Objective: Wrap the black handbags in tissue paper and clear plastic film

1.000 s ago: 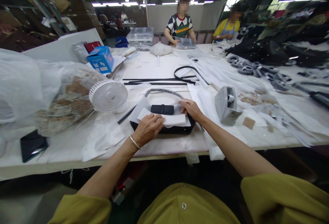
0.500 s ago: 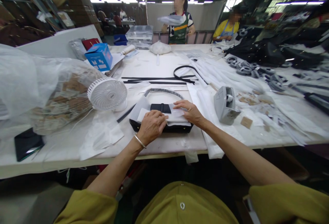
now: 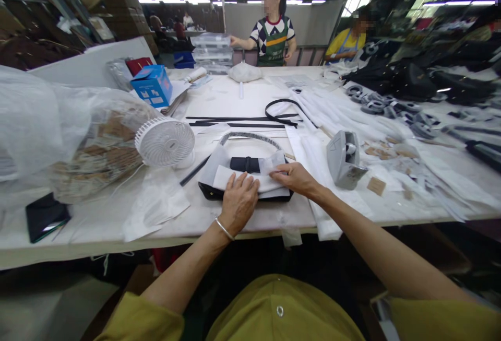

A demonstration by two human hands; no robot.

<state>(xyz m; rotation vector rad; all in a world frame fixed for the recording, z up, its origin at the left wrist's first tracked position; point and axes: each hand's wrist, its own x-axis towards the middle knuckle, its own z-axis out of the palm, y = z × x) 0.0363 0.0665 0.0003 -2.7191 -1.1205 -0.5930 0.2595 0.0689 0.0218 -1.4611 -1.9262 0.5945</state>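
Observation:
A black handbag (image 3: pixel 206 190) lies on the table before me, its arched handle (image 3: pixel 250 136) wrapped in grey film and pointing away. White wrapping sheet (image 3: pixel 221 176) covers much of the bag. In the middle a black strap tab (image 3: pixel 245 164) shows. My left hand (image 3: pixel 240 197) rests on the front of the white sheet, fingers stretched out and pressing it flat. At the right end of the bag, my right hand (image 3: pixel 294 178) pinches the sheet's edge between thumb and fingers. The bag's front is partly hidden by my left hand.
Left of the bag stands a white fan (image 3: pixel 165 142), beside a clear sack of tags (image 3: pixel 102 145). A grey tape dispenser (image 3: pixel 344 159) is on the right. Black straps (image 3: pixel 238 123) lie beyond the bag. A co-worker (image 3: pixel 274 38) stands across the table.
My left hand has shifted slightly right and spread flat on the sheet. My right hand has lowered to pinch the edge. The co-worker opposite has put a hand on the stacked clear packages.

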